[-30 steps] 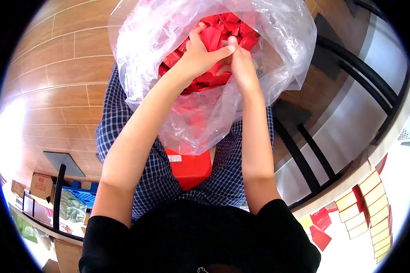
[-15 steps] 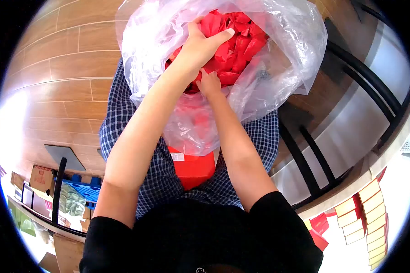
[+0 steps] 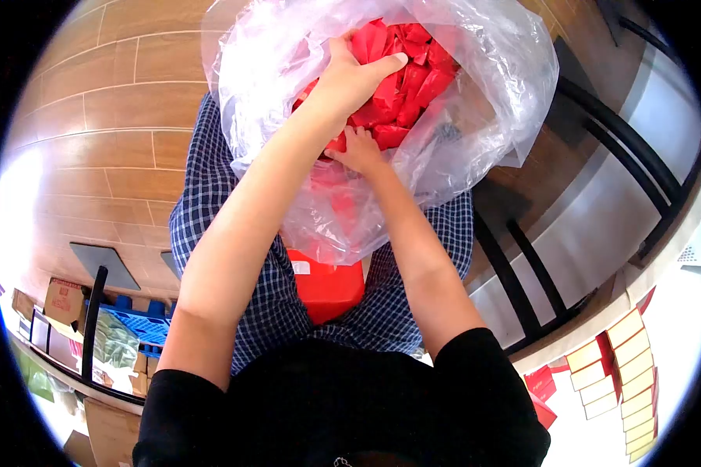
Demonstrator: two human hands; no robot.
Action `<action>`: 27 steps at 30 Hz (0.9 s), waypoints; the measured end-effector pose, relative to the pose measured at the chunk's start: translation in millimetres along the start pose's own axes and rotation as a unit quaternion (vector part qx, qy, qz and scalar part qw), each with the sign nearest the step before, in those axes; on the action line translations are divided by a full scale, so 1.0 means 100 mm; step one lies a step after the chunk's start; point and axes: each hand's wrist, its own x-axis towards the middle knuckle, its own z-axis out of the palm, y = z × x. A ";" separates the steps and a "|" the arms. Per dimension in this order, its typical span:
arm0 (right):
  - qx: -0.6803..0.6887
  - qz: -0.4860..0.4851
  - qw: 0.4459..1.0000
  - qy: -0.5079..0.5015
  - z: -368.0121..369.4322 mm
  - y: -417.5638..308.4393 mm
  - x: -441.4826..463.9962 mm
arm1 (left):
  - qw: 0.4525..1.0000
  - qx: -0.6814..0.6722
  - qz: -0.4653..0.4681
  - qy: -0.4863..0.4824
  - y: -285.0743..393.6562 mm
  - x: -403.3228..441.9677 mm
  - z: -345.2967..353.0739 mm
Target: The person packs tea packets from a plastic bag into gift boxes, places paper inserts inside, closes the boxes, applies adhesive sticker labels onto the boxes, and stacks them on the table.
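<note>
A large clear plastic bag [image 3: 506,101] gapes between my knees, filled with crumpled red pieces [image 3: 413,86] that look like folded paper or film. My left hand [image 3: 354,80] reaches over them from the left, thumb stretched away from the fingers. Some of its fingertips are hidden among the red pieces. Lower down, at the bag's near side, my right hand [image 3: 358,152] rests with its fingers apart against the red pieces. Nothing clearly gripped shows in either hand. Below the bag, a red box-like object [image 3: 331,292] with a white label sits between my thighs.
Black metal table legs [image 3: 522,272] stand close on the right. On the left is another black post [image 3: 95,323], with a blue plastic crate [image 3: 144,323] and cardboard boxes [image 3: 66,303] behind it. Stacked yellow-and-red boxes [image 3: 631,366] lie at lower right. Wood-look tiles [image 3: 117,101] cover the floor.
My right hand has drawn slightly down, and its fingers have spread out from a more closed shape. My left hand has shifted a little to the right, still over the red pieces.
</note>
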 end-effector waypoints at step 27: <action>0.496 -0.055 0.829 0.254 -1.68 -0.24 -0.09 | 0.998 0.047 0.032 -0.026 0.02 -0.04 -0.03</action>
